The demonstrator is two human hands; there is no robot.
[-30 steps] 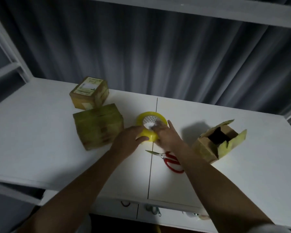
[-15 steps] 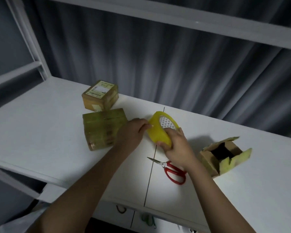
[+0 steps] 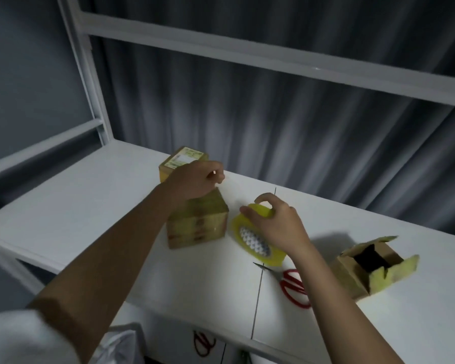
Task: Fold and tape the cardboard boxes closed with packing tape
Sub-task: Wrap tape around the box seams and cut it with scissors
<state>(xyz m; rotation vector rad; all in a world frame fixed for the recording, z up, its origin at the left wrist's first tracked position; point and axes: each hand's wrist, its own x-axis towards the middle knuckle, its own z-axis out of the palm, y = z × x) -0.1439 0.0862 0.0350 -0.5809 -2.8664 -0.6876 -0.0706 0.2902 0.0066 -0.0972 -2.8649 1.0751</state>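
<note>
My right hand (image 3: 276, 227) grips a yellow roll of packing tape (image 3: 255, 239), held tilted just above the white table (image 3: 90, 206). My left hand (image 3: 195, 179) is raised over a closed cardboard box (image 3: 197, 224) and pinches the free end of a thin clear tape strip (image 3: 233, 183) that runs back toward the roll. A second closed box with a label (image 3: 183, 161) stands behind, partly hidden by my left hand. At the right sits an open cardboard box (image 3: 371, 266) with its flaps up.
Red-handled scissors (image 3: 292, 285) lie on the table near my right wrist, between the roll and the open box. A white shelf frame (image 3: 90, 82) rises at the back left, with a grey curtain behind. Another pair of red scissors (image 3: 202, 342) hangs below the table's front edge.
The roll was lifted off the table by my right hand. My left hand left the roll and moved up and left, drawing out a strip of tape over the closed box.
</note>
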